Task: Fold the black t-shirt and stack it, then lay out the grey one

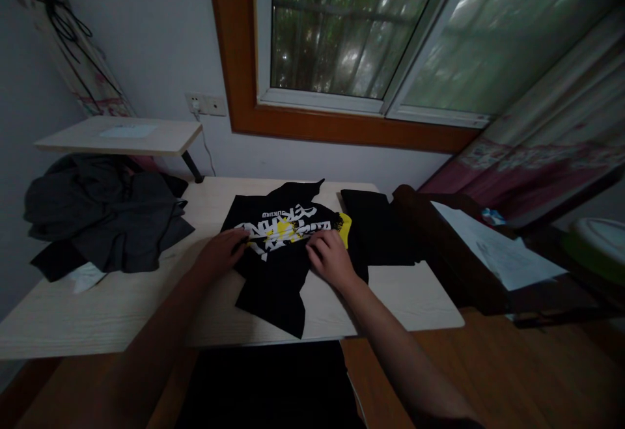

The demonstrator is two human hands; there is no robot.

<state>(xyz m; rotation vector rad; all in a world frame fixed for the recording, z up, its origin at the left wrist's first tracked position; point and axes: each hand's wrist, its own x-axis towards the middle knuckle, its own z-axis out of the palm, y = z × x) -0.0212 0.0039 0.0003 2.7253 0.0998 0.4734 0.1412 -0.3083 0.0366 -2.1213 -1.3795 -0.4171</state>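
Note:
A black T-shirt with white lettering and a yellow print lies on the pale wooden table, partly doubled over, its sleeves sticking out toward the wall and toward me. At its left edge, my left hand is closed with fingertips on the cloth. My right hand has curled fingers and thumb gathered on the fabric near the yellow patch at the right. The cloth under the fingertips of both hands is hidden. Just right of the shirt rests a folded black garment, laid flat.
A heap of dark grey clothes fills the table's left end, partly beneath a small raised shelf. Wall and window stand behind. Right of the table, papers lie on a dark brown piece of furniture.

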